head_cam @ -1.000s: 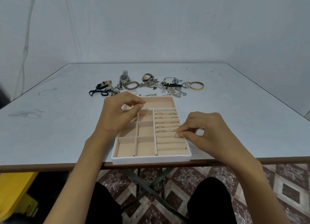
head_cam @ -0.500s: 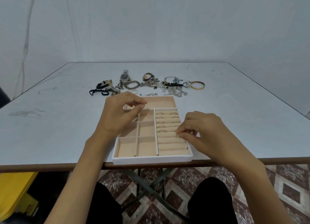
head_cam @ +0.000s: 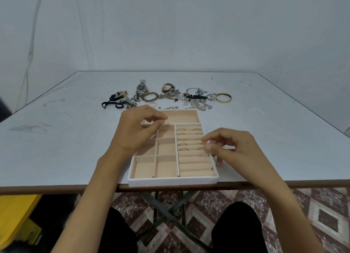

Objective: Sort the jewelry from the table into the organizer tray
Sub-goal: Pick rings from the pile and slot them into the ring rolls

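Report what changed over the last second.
The right hand lifted its fingertips slightly off the ring rolls and appears to have let go of a ring, now seated there. The left hand still pinches a thin ring over the tray; the jewelry pile is unmoved.

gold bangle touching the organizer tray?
Apart. The head view shows the gold bangle lying on the table beyond the far right corner of the organizer tray, with bare tabletop between them.
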